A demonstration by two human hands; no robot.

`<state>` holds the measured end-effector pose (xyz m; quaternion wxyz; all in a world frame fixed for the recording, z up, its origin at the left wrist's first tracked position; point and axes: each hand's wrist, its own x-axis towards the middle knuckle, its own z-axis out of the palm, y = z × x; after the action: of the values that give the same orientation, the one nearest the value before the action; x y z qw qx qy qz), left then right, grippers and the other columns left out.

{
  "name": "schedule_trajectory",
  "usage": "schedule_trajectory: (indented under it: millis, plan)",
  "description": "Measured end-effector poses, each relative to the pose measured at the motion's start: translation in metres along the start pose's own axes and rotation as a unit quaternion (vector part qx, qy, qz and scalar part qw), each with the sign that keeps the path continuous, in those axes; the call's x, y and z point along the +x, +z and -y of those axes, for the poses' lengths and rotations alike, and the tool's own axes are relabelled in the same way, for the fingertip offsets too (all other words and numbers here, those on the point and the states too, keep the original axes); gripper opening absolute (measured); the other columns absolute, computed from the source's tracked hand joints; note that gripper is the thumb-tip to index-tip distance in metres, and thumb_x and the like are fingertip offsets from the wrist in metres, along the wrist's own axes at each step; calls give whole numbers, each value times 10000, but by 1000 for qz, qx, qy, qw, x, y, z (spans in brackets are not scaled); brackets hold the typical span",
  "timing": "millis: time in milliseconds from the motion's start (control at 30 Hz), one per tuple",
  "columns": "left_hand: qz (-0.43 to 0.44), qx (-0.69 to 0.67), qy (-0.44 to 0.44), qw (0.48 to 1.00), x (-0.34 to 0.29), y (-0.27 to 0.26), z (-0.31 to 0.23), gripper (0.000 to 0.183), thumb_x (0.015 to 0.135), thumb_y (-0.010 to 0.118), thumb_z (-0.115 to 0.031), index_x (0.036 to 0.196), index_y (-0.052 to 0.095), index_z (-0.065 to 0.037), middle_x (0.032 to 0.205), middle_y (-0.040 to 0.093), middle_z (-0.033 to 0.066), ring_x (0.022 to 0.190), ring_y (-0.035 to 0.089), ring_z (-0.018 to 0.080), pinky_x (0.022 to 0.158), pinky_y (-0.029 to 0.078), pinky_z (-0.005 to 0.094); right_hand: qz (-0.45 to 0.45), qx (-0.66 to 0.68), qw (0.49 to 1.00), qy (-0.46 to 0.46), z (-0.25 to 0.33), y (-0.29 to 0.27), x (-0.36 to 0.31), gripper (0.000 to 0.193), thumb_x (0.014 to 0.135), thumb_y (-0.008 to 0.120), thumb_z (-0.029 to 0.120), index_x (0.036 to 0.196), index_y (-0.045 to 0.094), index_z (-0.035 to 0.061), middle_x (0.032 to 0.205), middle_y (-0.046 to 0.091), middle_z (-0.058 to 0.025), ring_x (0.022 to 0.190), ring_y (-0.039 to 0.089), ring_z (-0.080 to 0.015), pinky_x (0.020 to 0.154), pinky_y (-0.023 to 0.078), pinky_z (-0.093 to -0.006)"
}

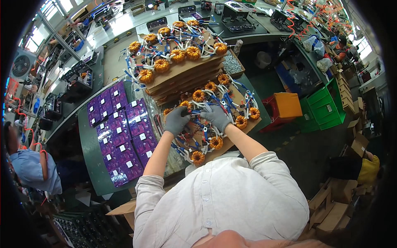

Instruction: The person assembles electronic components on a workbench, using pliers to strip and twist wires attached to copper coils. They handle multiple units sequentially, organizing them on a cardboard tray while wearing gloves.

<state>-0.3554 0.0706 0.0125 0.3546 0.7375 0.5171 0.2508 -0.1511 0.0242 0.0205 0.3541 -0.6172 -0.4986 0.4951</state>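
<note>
Seen from above, over a pale button-up shirt (219, 202). Two bare forearms reaching forward from the lower edge to a cardboard sheet (225, 144) lying on a green tabletop (89, 149).

Left hand (177, 120) in a grey glove, fingers curled down onto the tangle of blue and white wires (198, 111) at the sheet's near-left part; whether anything is truly pinched between them cannot be told. Right hand (216, 117), also grey-gloved, just beside the left, fingers bent and resting on the same wire tangle; its grasp likewise hidden.

Scattered across the sheet around both hands: orange copper-wound ring coils (216, 142), each trailing blue and white leads with small metal ring ends. One coil near the sheet's front corner, others along its right edge and behind the hands.

Just behind, a taller stack of cardboard sheets (186, 72) topped with more orange coils and wires. To the left on the tabletop, rows of purple circuit boards (124, 136) with small white parts.

Further off: a red stool (271, 111) with an orange box (288, 104), green crates (328, 103), and another person in a blue shirt (31, 167) at the far left.
</note>
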Motion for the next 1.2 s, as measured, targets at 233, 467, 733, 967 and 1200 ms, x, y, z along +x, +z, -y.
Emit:
schedule_trajectory:
  millis: [233,467,733,967,1200]
  plan:
    - [37,-9,-49,998,4,-7,4,410,690,666,-187,1072,618,-47,979,661,117,907,640,225,823,482,305,-22,-142,990,-5,14,20,15,273,756,668,258,883,662,16,720,632,-90,668,571,-167,670,455,-315]
    - [12,36,-10,999,10,8,22,321,680,683,-254,915,635,-40,880,641,158,844,624,279,734,477,364,-12,-293,944,-152,-12,37,37,585,790,558,412,1223,508,22,1253,516,-197,1133,517,-321,962,408,-372]
    - [-47,2,-19,999,14,16,13,267,634,693,-142,840,600,-1,725,620,90,689,586,163,660,469,296,10,-277,956,-91,-9,46,52,665,755,592,364,1358,414,145,1240,499,-227,1093,514,-384,939,403,-401]
    - [-1,-56,-33,998,14,14,20,275,659,688,-57,903,575,-1,804,614,104,718,575,206,677,463,325,-65,-219,973,35,21,47,32,276,671,693,279,849,689,69,843,665,-163,794,649,-309,717,499,-396]
    - [38,132,-19,990,9,-4,5,197,711,648,-123,858,600,1,823,638,161,751,606,322,697,465,380,-64,-190,979,35,24,47,21,255,731,637,291,902,682,108,878,661,-134,825,638,-300,726,489,-415]
